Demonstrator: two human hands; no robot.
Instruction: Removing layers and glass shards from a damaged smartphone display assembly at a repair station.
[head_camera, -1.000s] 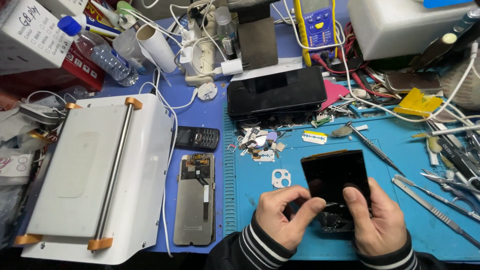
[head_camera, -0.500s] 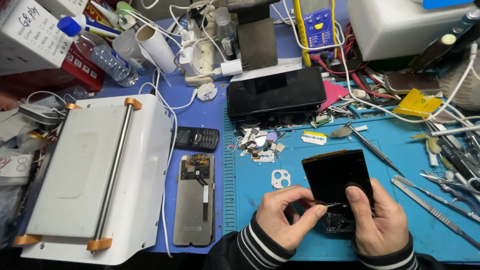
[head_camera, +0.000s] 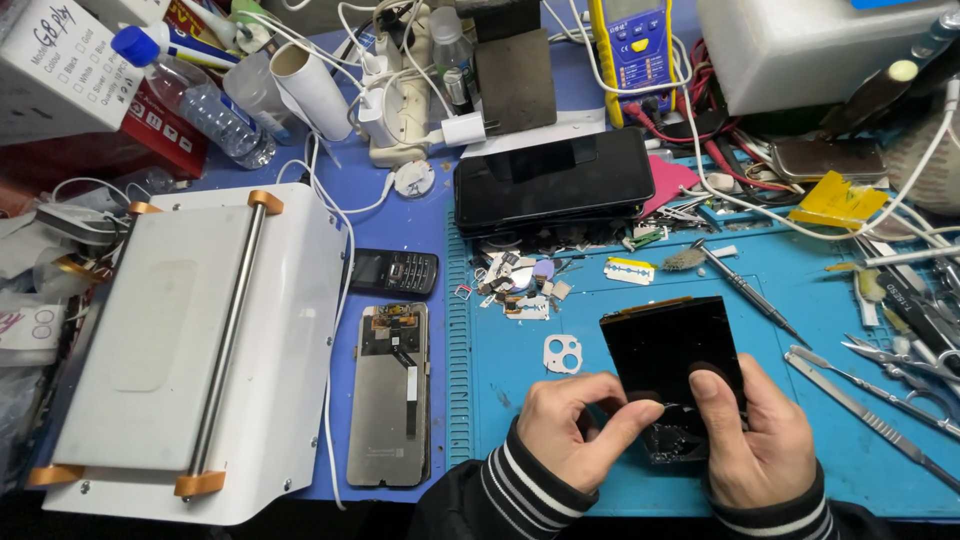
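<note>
Your wrists are cut off at the bottom edge, and whatever lies under the black screen (head_camera: 668, 350) at its cracked lower end is too dark to make out. Largest is the white machine (head_camera: 190, 350) at left; a white labelled box (head_camera: 55, 65) sits far left above a red package (head_camera: 165, 135). Your left hand (head_camera: 565, 420) pinches the screen's lower edge, your right hand (head_camera: 755, 435) grips its right side, thumb on the glass, over the blue mat (head_camera: 560, 390).
</note>
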